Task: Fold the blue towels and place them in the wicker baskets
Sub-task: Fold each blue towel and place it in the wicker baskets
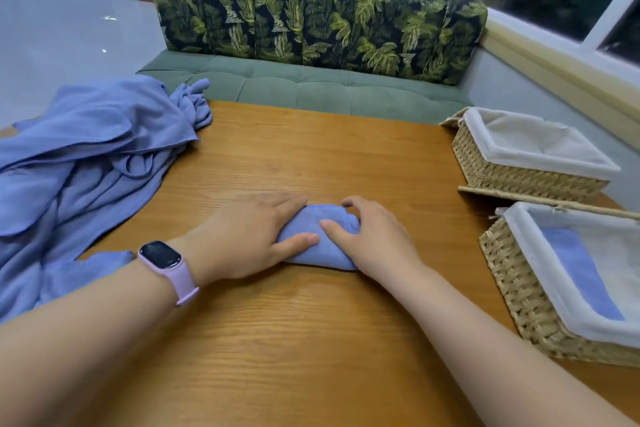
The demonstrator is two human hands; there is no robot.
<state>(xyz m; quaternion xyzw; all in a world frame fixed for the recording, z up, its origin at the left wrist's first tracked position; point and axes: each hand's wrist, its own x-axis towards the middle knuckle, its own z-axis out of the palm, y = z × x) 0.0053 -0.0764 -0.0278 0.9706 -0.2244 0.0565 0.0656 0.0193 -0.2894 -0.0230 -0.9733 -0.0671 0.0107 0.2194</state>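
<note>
both hands on small folded blue towel at table centre: left hand pressing flat, fingers straight; right hand fingers curled, seemingly gripping its 3 o'clock end. unfolded towels at 9 o'clock. near basket at 3 o'clock holds blue towel; far basket at 2 o'clock.

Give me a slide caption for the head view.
Both hands press a folded towel on the table.

A small folded blue towel lies mid-table; unfolded towels heaped left, wicker baskets right.

Two wicker baskets, two hands, one watch, one table.
</note>
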